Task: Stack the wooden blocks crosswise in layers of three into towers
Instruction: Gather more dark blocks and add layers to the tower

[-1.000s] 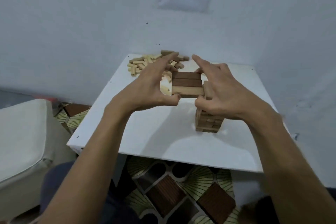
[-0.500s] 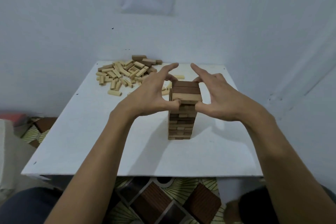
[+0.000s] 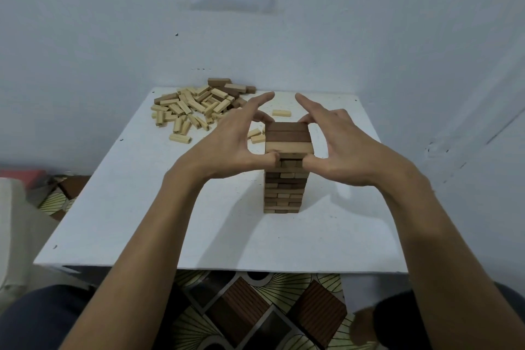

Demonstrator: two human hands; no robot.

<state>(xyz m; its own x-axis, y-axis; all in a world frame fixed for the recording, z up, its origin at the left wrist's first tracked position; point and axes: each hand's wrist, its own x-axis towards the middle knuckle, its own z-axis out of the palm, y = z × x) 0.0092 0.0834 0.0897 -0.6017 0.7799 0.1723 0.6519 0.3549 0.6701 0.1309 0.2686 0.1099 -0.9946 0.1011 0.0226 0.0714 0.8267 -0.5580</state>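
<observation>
A tower of wooden blocks (image 3: 284, 193), light and dark layers laid crosswise, stands near the middle of the white table (image 3: 142, 207). Its top layer (image 3: 288, 136) is two dark blocks and one light block side by side. My left hand (image 3: 230, 145) and my right hand (image 3: 341, 148) flank that layer. Each thumb presses the tower's front just under the layer, and curled fingers reach round its far side. Both index fingers point straight out past the tower.
A pile of loose blocks (image 3: 196, 107) lies at the table's far left corner. A single light block (image 3: 281, 113) and two more (image 3: 255, 135) lie behind the tower. Walls close in behind and to the right. A white seat (image 3: 11, 222) stands to the left.
The three-block layer, carried above and left of the tower a second ago, now sits on top of it. Both hands stay around it. The view has tilted down.
</observation>
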